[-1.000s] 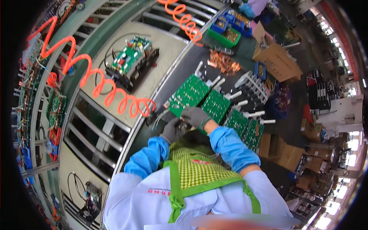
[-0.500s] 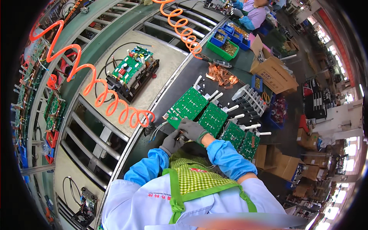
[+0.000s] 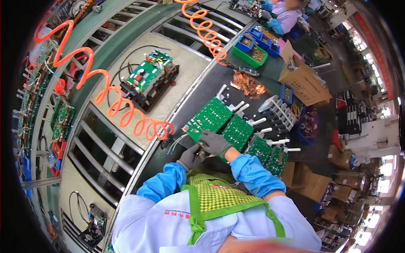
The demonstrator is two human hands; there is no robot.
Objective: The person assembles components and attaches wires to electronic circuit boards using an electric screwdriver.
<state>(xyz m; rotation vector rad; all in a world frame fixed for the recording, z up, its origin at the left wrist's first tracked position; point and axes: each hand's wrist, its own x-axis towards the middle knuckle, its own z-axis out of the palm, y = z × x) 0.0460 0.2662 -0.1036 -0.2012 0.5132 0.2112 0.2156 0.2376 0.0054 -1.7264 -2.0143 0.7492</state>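
Both my hands wear grey gloves and meet at the near edge of the leftmost green circuit board (image 3: 209,116). My left hand (image 3: 190,157) is closed, its fingertips pinched just below the board's edge. Beside it my right hand (image 3: 215,143) has its fingers curled together, and they touch the left fingertips. What sits between them is small and mostly hidden by the gloves. Thin wires (image 3: 176,144) stick out left of the board. Further green boards, a second one (image 3: 237,133) and a third (image 3: 258,149) among them, lie in a row to the right, with white strips at their far edges.
Copper pieces (image 3: 249,84) lie beyond the boards, near a grey finned metal block (image 3: 276,113). Bins of small parts (image 3: 249,55) and an open cardboard box (image 3: 304,82) stand farther off. An orange coiled hose (image 3: 114,107) hangs over the roller conveyor (image 3: 105,152) at left. A co-worker (image 3: 283,17) sits far ahead.
The whole view has shifted slightly, so the bench sits a little lower and further right. My hands stay together at the board's near edge, with the left one slightly lower.
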